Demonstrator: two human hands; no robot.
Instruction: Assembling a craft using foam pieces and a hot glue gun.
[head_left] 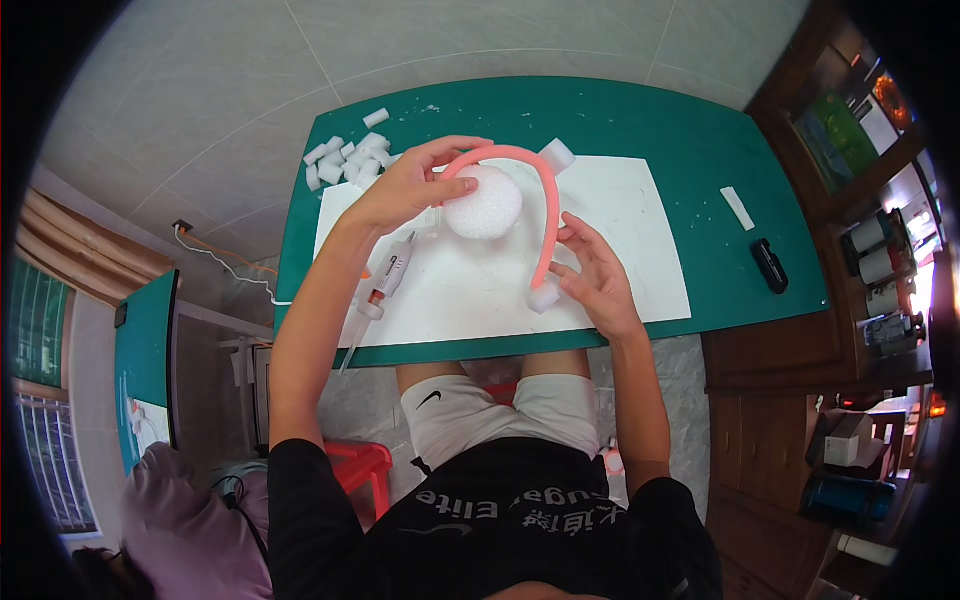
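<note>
Paper (640, 250) on green table (700, 170) by wall (470, 40), ball (488, 207) in left fingers (452, 188), pink tube (552, 205) in right fingers (583, 291)

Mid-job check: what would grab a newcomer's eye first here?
The bright pink tube, curving around a white ball between the left hand and right hand. Next, the white tool, probably a glue gun, on the left of the white sheet, and small white pieces at the green table's far left.
</note>
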